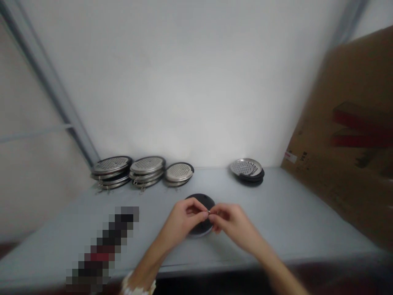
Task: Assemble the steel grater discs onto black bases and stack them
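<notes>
Close to the table's front edge lies a round black disc [201, 228] with a pale lower rim. Above it my left hand [185, 218] and my right hand [233, 223] meet, fingertip to fingertip. Both are closed in a pinch on a tiny shiny metal piece [209, 212], too small to name exactly. The fingers cover much of it and part of the disc. Whether the piece is joined to the disc, I cannot tell.
Stacked round metal graters with black rims stand along the back: a left stack [112, 172], a middle stack [147, 172], a smaller stack [179, 173] and a right stack [248, 171]. A pixelated dark object [106, 248] lies front left. A cardboard box [344, 164] borders the right side.
</notes>
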